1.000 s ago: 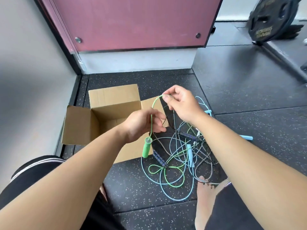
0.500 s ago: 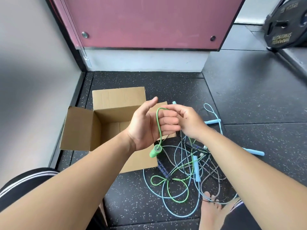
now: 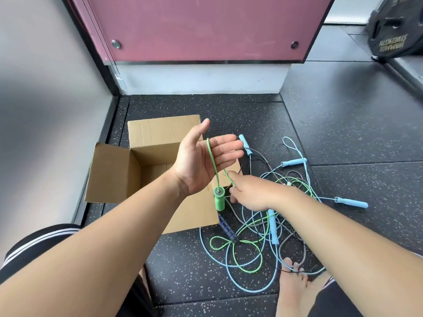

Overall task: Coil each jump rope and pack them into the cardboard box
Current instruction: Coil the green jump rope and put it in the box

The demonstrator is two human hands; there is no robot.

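Note:
My left hand [image 3: 201,159] is held palm up over the open cardboard box [image 3: 109,177], fingers straight. The green jump rope [image 3: 214,165] is draped over its fingers, and the green handle [image 3: 219,199] hangs below the palm. My right hand [image 3: 249,193] is lower and to the right, pinching the green cord just below the left hand's fingers. The remaining green cord runs down into a tangle of ropes [image 3: 263,236] on the floor, with light blue handles [image 3: 273,227] and a dark blue handle [image 3: 227,229].
The box stands in a corner against a grey wall [image 3: 45,110] and a maroon panel [image 3: 206,28]. Black rubber mats [image 3: 343,124] cover the floor. A weight plate [image 3: 396,33] leans at the far right. My bare foot [image 3: 295,282] touches the tangle's near edge.
My left hand has opened flat with the cord laid over its fingers. My right hand has dropped down and to the right along the green cord, drawing it under the left hand.

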